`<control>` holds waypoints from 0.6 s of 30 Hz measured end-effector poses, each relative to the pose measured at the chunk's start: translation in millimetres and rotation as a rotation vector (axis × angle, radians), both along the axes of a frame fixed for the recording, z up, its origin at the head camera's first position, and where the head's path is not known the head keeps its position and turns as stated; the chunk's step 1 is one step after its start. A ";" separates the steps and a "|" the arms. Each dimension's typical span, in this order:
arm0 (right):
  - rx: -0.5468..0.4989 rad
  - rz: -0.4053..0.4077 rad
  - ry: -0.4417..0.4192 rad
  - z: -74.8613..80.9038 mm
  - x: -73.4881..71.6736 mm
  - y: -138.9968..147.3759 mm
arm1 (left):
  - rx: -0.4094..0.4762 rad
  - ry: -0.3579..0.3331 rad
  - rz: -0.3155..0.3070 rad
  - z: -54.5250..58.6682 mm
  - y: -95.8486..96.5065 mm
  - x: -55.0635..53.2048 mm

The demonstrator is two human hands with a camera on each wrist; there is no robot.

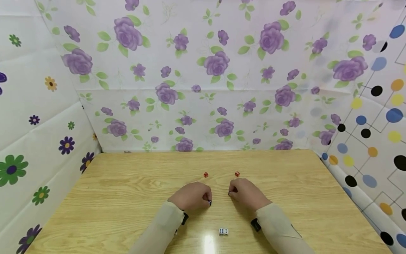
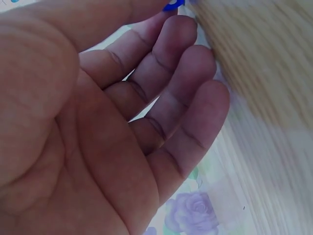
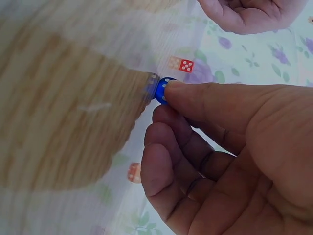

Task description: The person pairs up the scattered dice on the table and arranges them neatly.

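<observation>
My left hand pinches a blue die between thumb and forefinger, low over the table. In the left wrist view only a sliver of that blue die shows at the top edge, and the other fingers are loosely bent. Opposite it, my right hand grips a second blue die by thumb and forefinger, right at the tabletop, which mirrors it. Two red dice lie just beyond the hands: a left one and a right one.
Side by side near the front of the wooden table lie two white dice, a left one and a right one. Patterned cloth hangs behind the table and along both sides. A dark band sits at each wrist.
</observation>
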State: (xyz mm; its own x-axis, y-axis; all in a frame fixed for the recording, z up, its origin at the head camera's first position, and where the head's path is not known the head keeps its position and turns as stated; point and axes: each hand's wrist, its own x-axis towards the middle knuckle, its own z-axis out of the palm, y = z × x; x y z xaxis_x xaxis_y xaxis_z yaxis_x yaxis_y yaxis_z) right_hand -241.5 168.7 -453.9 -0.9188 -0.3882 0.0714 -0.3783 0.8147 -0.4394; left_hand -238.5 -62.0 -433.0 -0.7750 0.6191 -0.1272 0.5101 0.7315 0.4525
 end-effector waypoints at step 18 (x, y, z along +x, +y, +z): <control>0.046 0.023 -0.043 8.3 7.4 13.8 | 0.012 -0.013 0.071 -2.0 1.1 0.6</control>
State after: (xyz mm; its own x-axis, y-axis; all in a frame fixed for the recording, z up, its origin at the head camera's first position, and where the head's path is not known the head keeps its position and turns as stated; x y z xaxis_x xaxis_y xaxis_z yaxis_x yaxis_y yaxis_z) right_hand -234.0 182.5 -445.6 -0.9113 -0.4116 0.0133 -0.3789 0.8254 -0.4185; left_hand -237.9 -60.9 -435.0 -0.8153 0.5641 -0.1310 0.4510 0.7603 0.4674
